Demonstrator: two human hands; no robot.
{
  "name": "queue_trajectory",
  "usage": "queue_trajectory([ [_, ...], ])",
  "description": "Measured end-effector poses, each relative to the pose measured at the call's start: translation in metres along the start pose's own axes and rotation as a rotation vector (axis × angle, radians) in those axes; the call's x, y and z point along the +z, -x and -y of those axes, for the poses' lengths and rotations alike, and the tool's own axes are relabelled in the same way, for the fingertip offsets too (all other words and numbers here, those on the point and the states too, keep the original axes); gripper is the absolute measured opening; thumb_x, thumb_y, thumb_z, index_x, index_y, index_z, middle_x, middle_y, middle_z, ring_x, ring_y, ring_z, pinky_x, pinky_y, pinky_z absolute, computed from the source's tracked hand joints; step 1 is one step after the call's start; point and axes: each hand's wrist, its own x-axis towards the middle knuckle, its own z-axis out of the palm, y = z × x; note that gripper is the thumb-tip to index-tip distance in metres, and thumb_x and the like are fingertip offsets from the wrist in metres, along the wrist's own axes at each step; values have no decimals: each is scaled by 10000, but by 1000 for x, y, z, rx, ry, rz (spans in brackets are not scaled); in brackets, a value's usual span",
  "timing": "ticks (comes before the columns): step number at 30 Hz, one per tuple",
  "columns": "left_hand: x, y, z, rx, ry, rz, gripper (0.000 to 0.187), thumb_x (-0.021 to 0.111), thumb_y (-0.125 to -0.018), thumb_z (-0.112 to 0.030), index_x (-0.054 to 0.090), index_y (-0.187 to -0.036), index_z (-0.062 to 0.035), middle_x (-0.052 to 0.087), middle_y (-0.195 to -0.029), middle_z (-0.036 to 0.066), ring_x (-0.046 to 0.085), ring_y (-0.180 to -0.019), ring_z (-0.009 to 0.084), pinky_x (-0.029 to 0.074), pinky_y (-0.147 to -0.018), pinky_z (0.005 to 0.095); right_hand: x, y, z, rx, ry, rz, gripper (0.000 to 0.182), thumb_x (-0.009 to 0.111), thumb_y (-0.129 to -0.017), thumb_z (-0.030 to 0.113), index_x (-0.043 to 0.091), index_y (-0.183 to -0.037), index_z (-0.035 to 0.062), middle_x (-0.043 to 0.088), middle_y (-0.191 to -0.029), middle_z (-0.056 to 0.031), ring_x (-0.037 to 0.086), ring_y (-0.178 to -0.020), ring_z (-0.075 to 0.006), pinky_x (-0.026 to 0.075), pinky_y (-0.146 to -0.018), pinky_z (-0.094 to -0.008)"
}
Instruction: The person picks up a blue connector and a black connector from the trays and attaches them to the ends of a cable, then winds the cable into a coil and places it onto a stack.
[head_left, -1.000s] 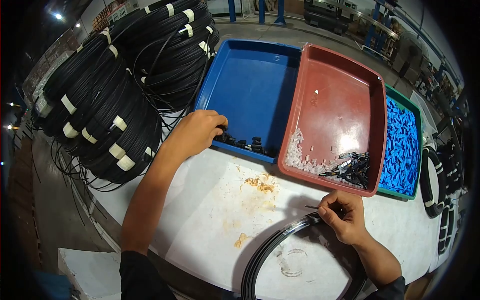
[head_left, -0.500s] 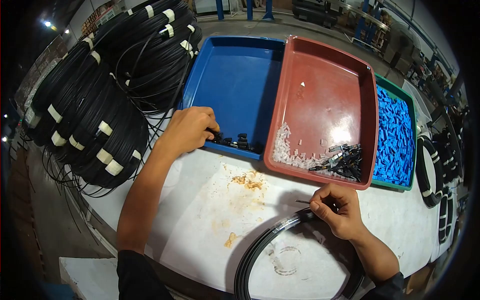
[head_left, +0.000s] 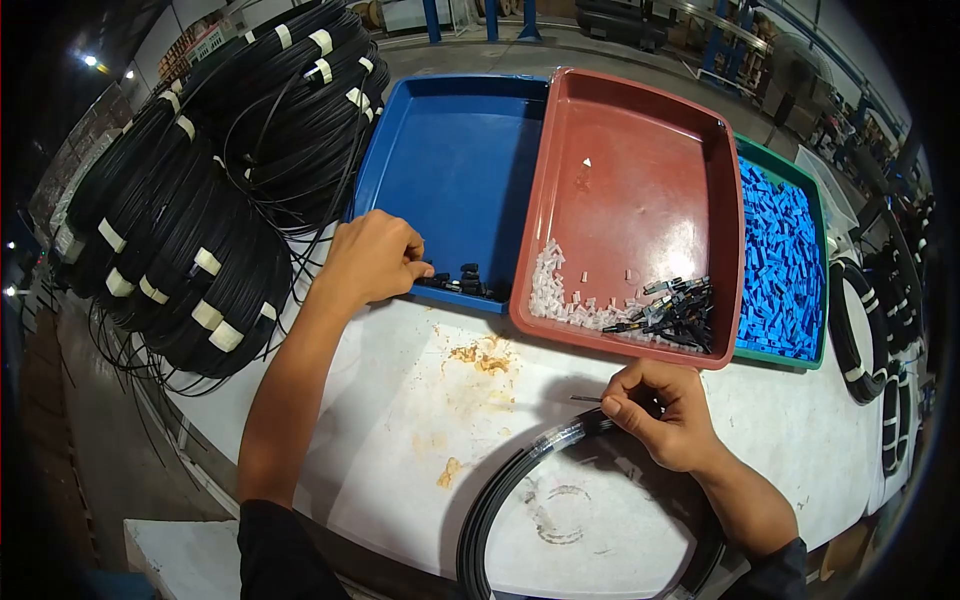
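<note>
My left hand [head_left: 372,256] reaches over the near left corner of the blue tray [head_left: 440,150], its fingers closed beside small black pieces [head_left: 468,280]. Whatever sits between those fingertips is hidden. My right hand [head_left: 662,412] pinches a thin black cable [head_left: 587,399], whose end sticks out to the left past the thumb. Below that hand lies a coil of black cable [head_left: 490,500], bound with clear wrap, on the white table [head_left: 400,420].
A red tray [head_left: 640,170] holds small clear pieces [head_left: 548,290] and black connectors [head_left: 680,315]. Beyond it, a green tray [head_left: 824,300] is full of blue pieces [head_left: 780,240]. Large taped cable coils [head_left: 180,240] stand at left; smaller coils [head_left: 856,340] lie at right.
The view has shifted slightly, so the trays appear further left. My left hand stays at the blue tray's corner, and my right hand keeps its pinch on the cable.
</note>
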Motion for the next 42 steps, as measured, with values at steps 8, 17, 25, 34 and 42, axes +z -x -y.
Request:
queue_trajectory([
  [8,7,-1,0,178,144,-217,185,825,-777,-128,767,-900,-2,747,-909,134,715,-740,262,554,-685,345,-1,1,0,24,-4,1,119,723,-934,82,667,-898,-16,637,-744,-10,522,-660,-39,424,-582,-222],
  [17,-7,29,-69,324,855,-303,195,827,-750,55,706,-903,42,760,-981,141,740,-879,163,612,-795,288,-21,19,39,124,377,-21,147,698,-922,128,681,-941,-16,699,-817,-146,637,-713,-216,495,-662,-352],
  [25,36,36,-163,381,1300,-135,203,844,-777,49,680,-884,-4,726,-899,56,699,-822,102,579,-772,245,-53,28,-20,-11,21,-509,66,649,-944,51,653,-971,-10,650,-777,-21,593,-734,-88,471,-691,-268],
  [34,65,62,-197,323,1427,-137,202,860,-795,-30,723,-941,1,744,-879,56,706,-818,108,567,-778,248,-40,51,-13,-184,406,-541,85,709,-872,105,662,-857,35,644,-812,-83,580,-790,-253,414,-747,-373],
  [42,66,69,-195,466,1323,-215,179,856,-779,-4,739,-912,22,760,-860,75,736,-797,126,590,-755,257,-40,54,-9,-287,529,-452,91,707,-877,115,650,-841,53,622,-824,-67,547,-823,-252,362,-779,-379],
])
